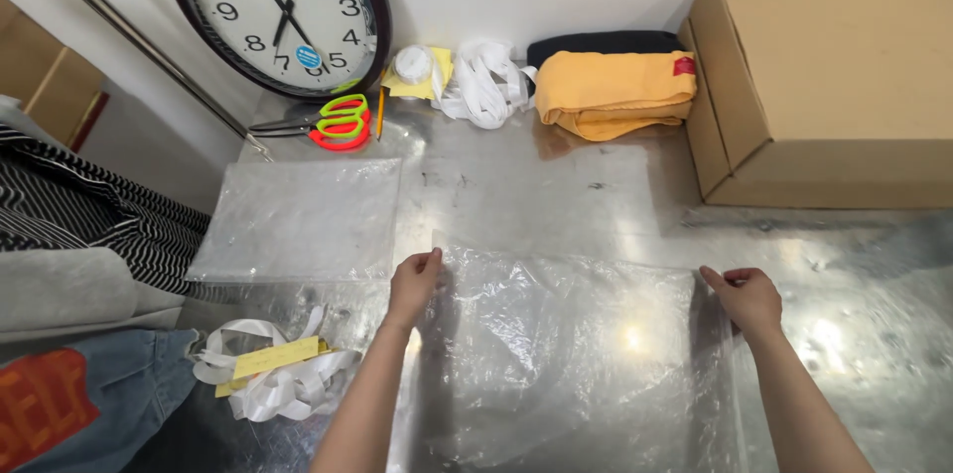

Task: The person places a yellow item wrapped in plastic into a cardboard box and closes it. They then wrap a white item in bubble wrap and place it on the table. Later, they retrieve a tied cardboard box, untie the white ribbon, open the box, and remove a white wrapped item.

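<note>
Hands held a clear plastic bag flat on a shiny metal table.

Table (596, 185) filled the frame, with a cardboard box (824, 76) at upper right and a wall clock (278, 11) at upper left. The plastic bag (566, 354) lay at lower centre; the left hand (415, 282) pinched its upper left corner, the right hand (745, 296) its upper right, fingers closed on the film. Even tension at both corners would likely keep it smooth. Scissors (333, 123) lay below the clock.
</note>
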